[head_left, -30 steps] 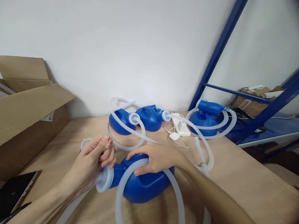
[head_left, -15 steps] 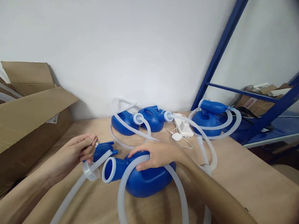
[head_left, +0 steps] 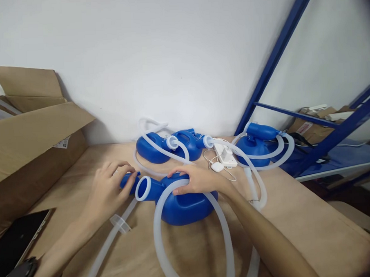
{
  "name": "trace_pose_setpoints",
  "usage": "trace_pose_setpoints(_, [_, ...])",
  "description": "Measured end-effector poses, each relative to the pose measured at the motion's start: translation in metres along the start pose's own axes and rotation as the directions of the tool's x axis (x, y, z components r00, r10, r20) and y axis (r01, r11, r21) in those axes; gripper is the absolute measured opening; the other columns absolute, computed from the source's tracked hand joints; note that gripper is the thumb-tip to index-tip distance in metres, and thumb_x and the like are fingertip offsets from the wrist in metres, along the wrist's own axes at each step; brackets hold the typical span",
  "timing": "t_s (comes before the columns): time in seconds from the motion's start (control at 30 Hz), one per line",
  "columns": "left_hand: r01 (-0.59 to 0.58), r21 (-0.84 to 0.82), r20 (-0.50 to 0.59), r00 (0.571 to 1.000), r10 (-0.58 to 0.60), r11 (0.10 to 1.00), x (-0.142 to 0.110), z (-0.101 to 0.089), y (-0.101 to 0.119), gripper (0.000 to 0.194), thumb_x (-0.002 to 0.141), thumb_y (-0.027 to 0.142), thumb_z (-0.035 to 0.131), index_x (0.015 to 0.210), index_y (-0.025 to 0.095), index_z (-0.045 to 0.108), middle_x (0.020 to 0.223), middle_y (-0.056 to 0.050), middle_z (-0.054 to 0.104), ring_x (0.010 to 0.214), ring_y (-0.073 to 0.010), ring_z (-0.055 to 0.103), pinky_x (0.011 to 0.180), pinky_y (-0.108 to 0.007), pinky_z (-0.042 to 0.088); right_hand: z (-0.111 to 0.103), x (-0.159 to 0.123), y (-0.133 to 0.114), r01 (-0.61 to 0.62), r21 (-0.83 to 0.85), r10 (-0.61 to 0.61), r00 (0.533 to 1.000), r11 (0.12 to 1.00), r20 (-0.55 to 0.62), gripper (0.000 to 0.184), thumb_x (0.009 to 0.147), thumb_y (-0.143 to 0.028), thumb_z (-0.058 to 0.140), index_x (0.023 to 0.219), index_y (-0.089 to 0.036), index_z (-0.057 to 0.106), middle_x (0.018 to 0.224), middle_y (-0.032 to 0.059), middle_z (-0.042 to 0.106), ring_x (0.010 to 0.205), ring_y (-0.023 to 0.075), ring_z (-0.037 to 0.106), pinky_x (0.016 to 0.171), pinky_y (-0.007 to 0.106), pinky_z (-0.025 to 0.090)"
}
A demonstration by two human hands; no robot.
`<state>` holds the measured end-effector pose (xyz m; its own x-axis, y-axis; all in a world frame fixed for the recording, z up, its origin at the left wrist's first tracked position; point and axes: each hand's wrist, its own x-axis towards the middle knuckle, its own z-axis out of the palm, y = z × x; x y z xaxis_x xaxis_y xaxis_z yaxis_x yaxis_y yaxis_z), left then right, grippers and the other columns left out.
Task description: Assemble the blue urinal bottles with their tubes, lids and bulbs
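A blue urinal bottle [head_left: 188, 210] stands on the table with its white-rimmed open mouth facing left. My right hand [head_left: 194, 179] grips its top, fingers over the handle area and thumb across a ribbed translucent hose [head_left: 160, 233] looped in front. To the left, my left hand [head_left: 113, 186] curls its fingers and thumb about a small blue plastic piece [head_left: 128, 182], partly hidden behind them. Below that hand, a clear round cap [head_left: 119, 224] sits on another translucent hose [head_left: 101, 256] running toward the front edge.
Two blue bottles with hoses [head_left: 151, 148] stand against the wall, another bottle [head_left: 254, 151] at the right. A white power strip [head_left: 225, 155] lies among cords. An open cardboard box [head_left: 40, 128] is left, a dark phone-like slab [head_left: 22, 231] before it. Blue shelving [head_left: 314, 153] rises right.
My left hand has turned over and moved right, now around the blue piece; the clear cap hangs lower on its hose. The held bottle has shifted slightly up and right.
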<state>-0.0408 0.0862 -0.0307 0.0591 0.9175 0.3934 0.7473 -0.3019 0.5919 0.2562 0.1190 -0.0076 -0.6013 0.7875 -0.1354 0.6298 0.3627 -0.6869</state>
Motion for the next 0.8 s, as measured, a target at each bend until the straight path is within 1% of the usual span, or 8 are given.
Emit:
trace_pose_setpoints(0.07, [-0.046,-0.074,0.161,0.985,0.057,0.996,0.0,-0.003,0.022,0.039,0.099,0.059,0.053,0.086,0.025,0.069,0.084,-0.005,0.073,0.081,-0.0273,0.064,0.075,-0.035,0.045,0.0,0.001,0.001,0.014,0.006,-0.014,1.0,1.0,-0.015,0.06,0.084,-0.049,0.09,0.138,-0.028,0.074,0.135,0.0058,0.078,0.127,0.0309,0.071,0.109,0.043,0.054])
trace_pose_setpoints(0.13, [-0.054,-0.097,0.321,0.944,0.083,0.994,0.006,-0.007,0.039,0.046,0.098,0.062,0.05,0.074,0.025,0.063,0.07,-0.002,0.066,0.066,-0.0222,0.057,0.066,-0.033,0.04,0.0,0.001,0.003,0.025,0.009,-0.025,0.999,1.0,-0.028,0.058,0.085,-0.048,0.089,0.137,-0.027,0.074,0.138,0.0061,0.077,0.13,0.0313,0.07,0.11,0.043,0.054])
trace_pose_setpoints(0.2, [-0.043,-0.089,0.429,0.9,0.077,0.995,0.014,-0.01,0.048,0.049,0.095,0.064,0.051,0.067,0.024,0.054,0.066,-0.001,0.06,0.064,-0.0203,0.052,0.063,-0.032,0.036,-0.001,0.002,0.006,0.025,0.018,-0.024,0.999,1.0,-0.046,0.056,0.085,-0.045,0.089,0.135,-0.027,0.075,0.137,0.0057,0.078,0.129,0.0311,0.071,0.111,0.045,0.054])
trace_pose_setpoints(0.3, [-0.015,-0.088,0.549,0.834,0.061,0.996,0.025,-0.009,0.047,0.048,0.092,0.064,0.053,0.066,0.024,0.048,0.067,0.0,0.054,0.067,-0.0194,0.05,0.064,-0.031,0.036,-0.001,0.002,0.01,0.029,0.032,-0.027,0.997,0.999,-0.079,0.052,0.085,-0.043,0.09,0.133,-0.027,0.076,0.133,0.0048,0.08,0.127,0.0306,0.073,0.112,0.046,0.055])
trace_pose_setpoints(0.37, [-0.005,-0.088,0.587,0.807,0.056,0.996,0.028,-0.007,0.042,0.046,0.093,0.063,0.053,0.069,0.024,0.049,0.069,0.001,0.053,0.068,-0.0191,0.049,0.065,-0.031,0.036,-0.001,0.002,0.013,0.045,0.025,-0.043,0.994,0.999,-0.103,0.05,0.084,-0.042,0.09,0.131,-0.028,0.077,0.131,0.0044,0.081,0.125,0.0306,0.074,0.111,0.046,0.056])
trace_pose_setpoints(0.43, [-0.013,-0.087,0.595,0.801,0.063,0.996,0.028,-0.005,0.036,0.046,0.095,0.064,0.052,0.073,0.024,0.05,0.071,0.002,0.053,0.07,-0.0192,0.05,0.066,-0.032,0.037,0.0,0.001,0.015,0.056,0.004,-0.055,0.991,0.998,-0.121,0.049,0.085,-0.042,0.09,0.13,-0.028,0.078,0.131,0.0045,0.081,0.124,0.0309,0.075,0.11,0.046,0.057])
trace_pose_setpoints(0.6, [-0.046,-0.098,0.633,0.768,0.098,0.994,0.024,-0.001,0.021,0.051,0.103,0.07,0.041,0.083,0.024,0.052,0.08,0.002,0.056,0.077,-0.0203,0.054,0.072,-0.034,0.041,0.001,0.001,0.018,0.086,-0.045,-0.091,0.988,0.995,-0.121,0.048,0.088,-0.043,0.087,0.133,-0.029,0.079,0.134,0.0049,0.081,0.123,0.0307,0.076,0.109,0.046,0.057])
trace_pose_setpoints(0.8, [-0.04,-0.134,0.641,0.759,0.118,0.99,0.025,0.002,0.01,0.051,0.106,0.071,0.041,0.093,0.025,0.058,0.088,0.001,0.06,0.086,-0.0219,0.058,0.08,-0.035,0.046,0.0,0.0,0.019,0.108,-0.021,-0.109,0.989,0.994,-0.098,0.048,0.09,-0.043,0.085,0.136,-0.029,0.08,0.137,0.004,0.081,0.125,0.0311,0.076,0.114,0.048,0.056])
